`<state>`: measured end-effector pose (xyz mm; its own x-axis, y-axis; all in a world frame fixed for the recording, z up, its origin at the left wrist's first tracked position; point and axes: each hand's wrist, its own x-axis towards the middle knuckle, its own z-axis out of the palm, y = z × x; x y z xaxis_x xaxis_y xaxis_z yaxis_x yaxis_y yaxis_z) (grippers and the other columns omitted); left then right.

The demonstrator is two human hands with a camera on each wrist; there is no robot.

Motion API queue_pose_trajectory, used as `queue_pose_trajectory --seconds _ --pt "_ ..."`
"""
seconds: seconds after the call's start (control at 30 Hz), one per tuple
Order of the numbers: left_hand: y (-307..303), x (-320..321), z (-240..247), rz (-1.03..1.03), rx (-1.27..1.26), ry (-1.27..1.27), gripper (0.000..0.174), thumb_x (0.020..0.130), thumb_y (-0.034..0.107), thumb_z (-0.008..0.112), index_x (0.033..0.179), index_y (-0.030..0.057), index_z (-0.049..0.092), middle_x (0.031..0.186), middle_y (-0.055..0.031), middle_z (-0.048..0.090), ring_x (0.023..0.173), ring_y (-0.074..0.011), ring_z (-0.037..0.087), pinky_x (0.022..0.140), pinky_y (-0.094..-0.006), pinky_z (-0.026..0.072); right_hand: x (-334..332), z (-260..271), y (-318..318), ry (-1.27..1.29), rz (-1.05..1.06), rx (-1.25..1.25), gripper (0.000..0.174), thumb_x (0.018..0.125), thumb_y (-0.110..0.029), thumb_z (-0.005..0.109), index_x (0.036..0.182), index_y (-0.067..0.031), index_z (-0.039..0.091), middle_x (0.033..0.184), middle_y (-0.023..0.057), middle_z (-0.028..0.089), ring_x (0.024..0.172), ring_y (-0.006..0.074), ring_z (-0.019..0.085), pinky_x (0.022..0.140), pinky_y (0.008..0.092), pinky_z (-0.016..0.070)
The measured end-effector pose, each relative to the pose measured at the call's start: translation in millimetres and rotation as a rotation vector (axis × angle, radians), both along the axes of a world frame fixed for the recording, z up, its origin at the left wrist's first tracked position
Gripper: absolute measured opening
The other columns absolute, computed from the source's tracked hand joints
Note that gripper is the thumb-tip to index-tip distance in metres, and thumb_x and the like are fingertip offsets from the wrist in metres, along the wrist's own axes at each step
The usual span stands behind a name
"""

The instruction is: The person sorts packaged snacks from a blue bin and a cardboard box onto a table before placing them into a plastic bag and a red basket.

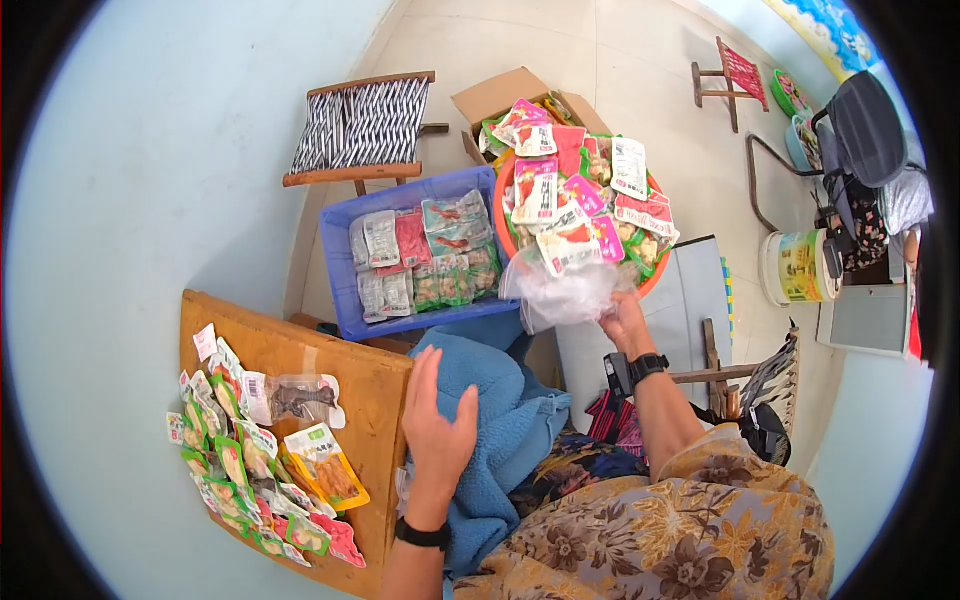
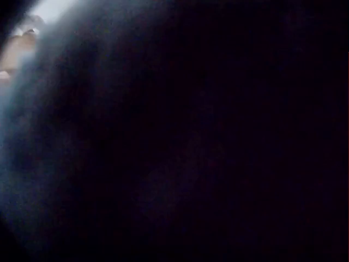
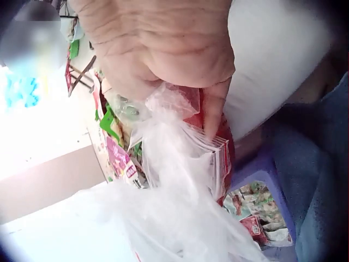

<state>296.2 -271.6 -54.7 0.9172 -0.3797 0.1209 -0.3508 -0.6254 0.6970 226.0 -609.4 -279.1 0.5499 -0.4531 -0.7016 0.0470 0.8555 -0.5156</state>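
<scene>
Item one: clear plastic bags, a gathered bundle with red-lined edges; located at the near rim of the orange basin, overlapping the top packets in the head view; whether the bundle rests there or hangs free cannot be told.

Right hand, at 4 o'clock of the bags; fingers closed on the gathered end, palm side not shown; the grip at one end presumably keeps the thin film together while the rest trails loose.

Left hand, at 7 o'clock; fingers extended, thumb apart, nothing seen in hold; it hovers by the tabletop edge; its wrist view is nearly all dark.

Orange basin, at 12 o'clock; heaped above its rim with mixed food packets, likely set close for easy reach.

Blue plastic crate, at 9 to 10 o'clock, beside the basin; packets laid in rows, apparently sorted by kind.

Blue textured cloth, at 7 o'clock, seemingly spread over the lap as cover.

Wooden tabletop, at 8 o'clock; green-edged packets piled at the far side, a yellow pouch nearer the hand.

Cardboard carton, beyond the basin, packets inside; woven folding stool, at 10 o'clock.
</scene>
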Motion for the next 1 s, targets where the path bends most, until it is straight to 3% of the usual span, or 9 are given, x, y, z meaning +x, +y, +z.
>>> queue_pose_trajectory --seconds 0.07,0.1,0.2,0.33,0.7,0.8,0.83,0.93,1.0 --pt "-11 9 -19 0.131 -0.195 0.482 0.056 0.086 0.015 0.07 0.134 -0.0067 0.052 0.137 -0.0276 0.055 0.13 -0.0424 0.051 0.108 -0.0436 0.0423 -13 9 11 0.071 0.011 -0.062 0.064 0.079 0.005 0.05 0.139 -0.0161 0.041 0.129 0.0127 0.058 0.11 0.0336 0.064 0.082 0.0548 0.0557" --pt "-15 13 -25 0.101 -0.158 0.537 0.063 0.086 0.019 0.07 0.139 -0.0076 0.048 0.139 -0.0296 0.053 0.132 -0.0402 0.051 0.108 -0.0425 0.0415 -34 -28 -2 0.042 0.061 0.021 0.068 0.079 0.004 0.049 0.14 -0.0218 0.039 0.129 0.0097 0.058 0.107 0.0334 0.064 0.077 0.0527 0.0541" --pt "-30 18 -40 0.103 -0.264 0.806 0.068 0.087 0.023 0.07 0.142 -0.0078 0.044 0.138 -0.0304 0.054 0.132 -0.0398 0.051 0.109 -0.0424 0.0404 -46 -4 7 0.125 0.103 -0.047 0.067 0.078 0.004 0.049 0.14 -0.0215 0.04 0.127 0.0078 0.059 0.105 0.0316 0.064 0.075 0.0501 0.053" --pt "-25 18 -52 -0.036 -0.067 0.796 0.072 0.088 0.027 0.069 0.144 -0.0088 0.041 0.141 -0.0302 0.051 0.133 -0.0399 0.05 0.11 -0.0418 0.0398 -56 16 10 0.119 0.135 -0.066 0.063 0.08 0.003 0.051 0.138 -0.0201 0.043 0.124 0.0074 0.061 0.106 0.0292 0.065 0.076 0.049 0.0539" --pt "-68 56 84 -0.275 -0.243 0.717 0.072 0.092 0.028 0.069 0.149 -0.0039 0.038 0.149 -0.0255 0.045 0.137 -0.0355 0.046 0.11 -0.0441 0.0399 -106 -37 -21 0.146 0.287 0.025 0.049 0.086 -0.001 0.053 0.132 -0.016 0.05 0.117 0.0071 0.066 0.1 0.0267 0.069 0.076 0.0489 0.0582" --pt "-65 68 53 -0.199 -0.222 0.768 0.074 0.092 0.028 0.07 0.149 -0.0058 0.036 0.151 -0.0263 0.042 0.139 -0.0367 0.044 0.112 -0.0438 0.0384 -111 -19 -20 0.258 0.309 0.092 0.049 0.086 -0.002 0.054 0.132 -0.0183 0.051 0.118 0.0059 0.066 0.1 0.0272 0.069 0.075 0.0494 0.057" --pt "-60 72 31 -0.1 -0.209 0.857 0.076 0.091 0.027 0.07 0.149 -0.0066 0.035 0.152 -0.0267 0.04 0.141 -0.0374 0.042 0.113 -0.044 0.0366 -118 -30 -22 0.327 0.289 0.137 0.049 0.085 -0.003 0.054 0.131 -0.0201 0.052 0.119 0.0061 0.065 0.106 0.0305 0.066 0.079 0.0573 0.0533" --pt "-53 63 -45 0.16 -0.279 1.048 0.081 0.086 0.023 0.071 0.151 -0.006 0.032 0.153 -0.0305 0.038 0.141 -0.0384 0.04 0.114 -0.042 0.0347 -131 -43 -12 0.293 0.314 -0.004 0.031 0.092 -0.01 0.058 0.121 -0.0203 0.058 0.112 0.0019 0.07 0.096 0.0258 0.07 0.071 0.0517 0.0536" --pt "-62 58 -58 0.264 -0.411 1.217 0.083 0.086 0.021 0.07 0.153 -0.0049 0.028 0.156 -0.0293 0.032 0.145 -0.0371 0.034 0.116 -0.0419 0.0308 -124 -42 -4 0.316 0.267 0.024 0.036 0.088 -0.006 0.059 0.121 -0.0207 0.058 0.111 0.0025 0.07 0.095 0.0274 0.07 0.07 0.0518 0.0538"
